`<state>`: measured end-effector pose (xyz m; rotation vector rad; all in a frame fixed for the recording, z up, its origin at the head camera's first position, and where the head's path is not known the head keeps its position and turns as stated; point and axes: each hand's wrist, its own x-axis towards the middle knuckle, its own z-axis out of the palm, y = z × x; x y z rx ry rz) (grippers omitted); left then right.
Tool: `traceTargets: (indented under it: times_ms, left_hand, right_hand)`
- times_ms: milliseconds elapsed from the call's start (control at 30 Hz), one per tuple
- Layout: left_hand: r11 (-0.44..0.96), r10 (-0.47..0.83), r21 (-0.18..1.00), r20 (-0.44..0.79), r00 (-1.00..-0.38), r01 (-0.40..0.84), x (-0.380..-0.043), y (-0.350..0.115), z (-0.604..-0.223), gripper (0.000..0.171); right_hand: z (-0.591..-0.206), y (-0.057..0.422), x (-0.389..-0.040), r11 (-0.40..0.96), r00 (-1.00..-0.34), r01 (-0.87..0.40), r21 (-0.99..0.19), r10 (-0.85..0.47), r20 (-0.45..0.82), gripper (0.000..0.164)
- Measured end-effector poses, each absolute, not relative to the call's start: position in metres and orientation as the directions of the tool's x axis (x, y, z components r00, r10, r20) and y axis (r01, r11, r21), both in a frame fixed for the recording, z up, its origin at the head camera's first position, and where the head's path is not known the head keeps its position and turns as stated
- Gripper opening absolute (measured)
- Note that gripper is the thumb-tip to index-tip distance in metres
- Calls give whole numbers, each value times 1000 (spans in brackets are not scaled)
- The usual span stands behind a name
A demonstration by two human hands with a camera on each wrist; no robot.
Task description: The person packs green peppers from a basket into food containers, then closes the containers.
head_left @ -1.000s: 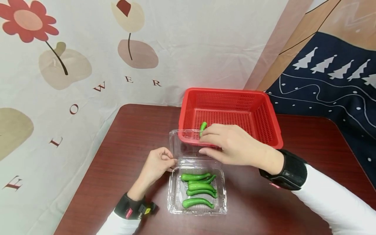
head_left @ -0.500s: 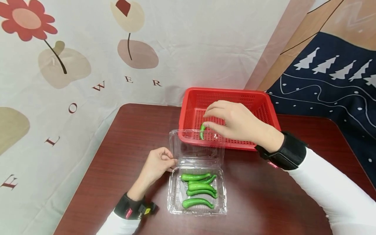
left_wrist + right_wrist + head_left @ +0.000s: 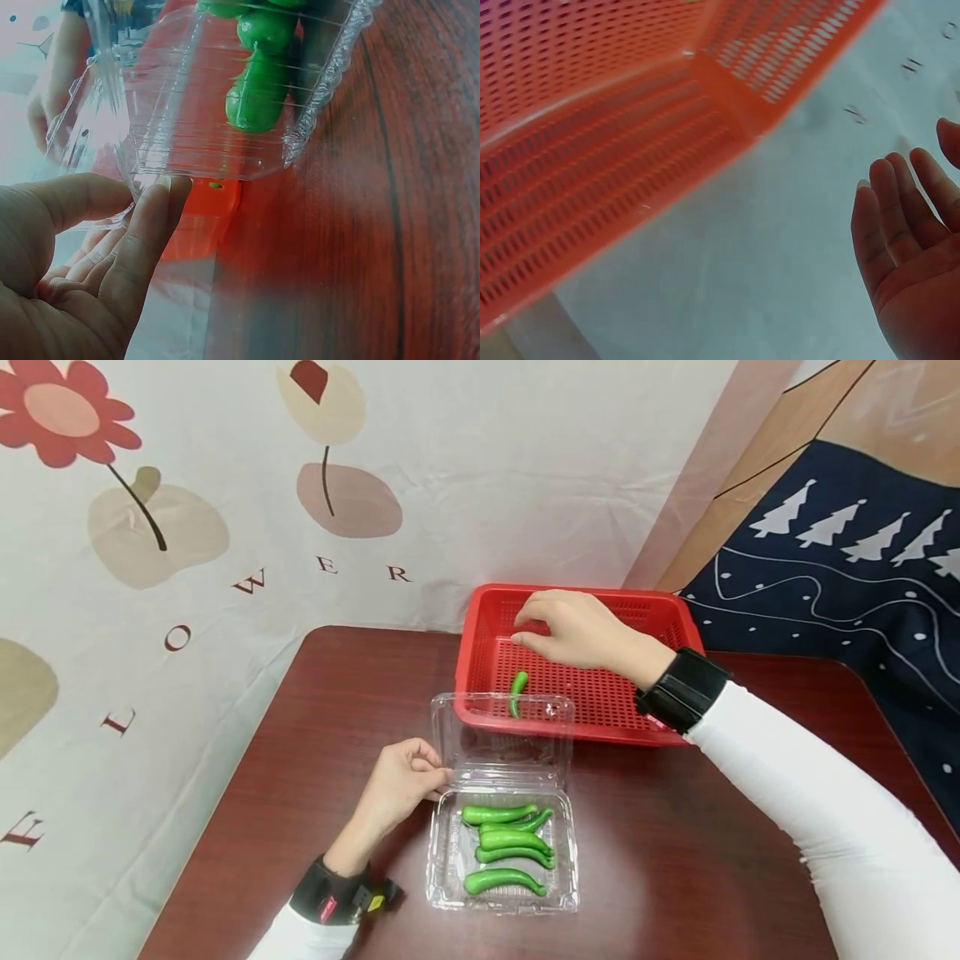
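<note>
A clear plastic clamshell box (image 3: 446,868) lies opened on the table, its lid (image 3: 495,745) raised toward the back. Several green chili peppers (image 3: 504,880) lie crosswise in its base. At the hinge's left end, my left hand (image 3: 401,783) pinches the plastic edge between thumb and forefinger, as the left wrist view also shows. My right hand (image 3: 572,628) hovers over the red plastic basket (image 3: 693,714) with nothing in it. Its fingers (image 3: 889,217) look relaxed and apart in the right wrist view. One green chili pepper (image 3: 517,693) is inside the basket, partly seen through the lid.
The basket stands at the back of the dark red wooden table (image 3: 315,710), close to a printed cloth (image 3: 465,485). The box's lid overlaps the basket's front rim in the head view. A navy cloth with white trees (image 3: 832,568) hangs at right.
My right hand has moved back and up, from over the lid to above the far part of the basket, uncovering the pepper there. My left hand has stayed at the hinge.
</note>
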<state>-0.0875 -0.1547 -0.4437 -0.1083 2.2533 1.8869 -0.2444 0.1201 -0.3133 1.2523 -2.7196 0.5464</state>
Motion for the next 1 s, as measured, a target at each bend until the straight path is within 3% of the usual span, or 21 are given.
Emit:
traceTargets:
  times_ms: [300, 567, 800, 1000]
  left_hand:
    - [188, 86, 969, -179, -980, -160, -89, -154, -444, 16]
    - [192, 84, 966, -189, -978, -170, -89, -156, -446, 17]
    - [177, 76, 970, -180, -981, -164, -88, -158, -447, 17]
    - [171, 74, 970, -188, -979, -173, -88, -158, -448, 17]
  right_hand:
    - [-350, 113, -280, 657, -692, -710, -254, -717, 78, 29]
    - [-387, 101, -291, 678, -671, -720, -148, -735, -98, 18]
    - [-405, 91, -288, 737, -717, -674, -42, -667, -202, 47]
    - [-409, 90, -287, 798, -768, -603, 12, -576, -282, 47]
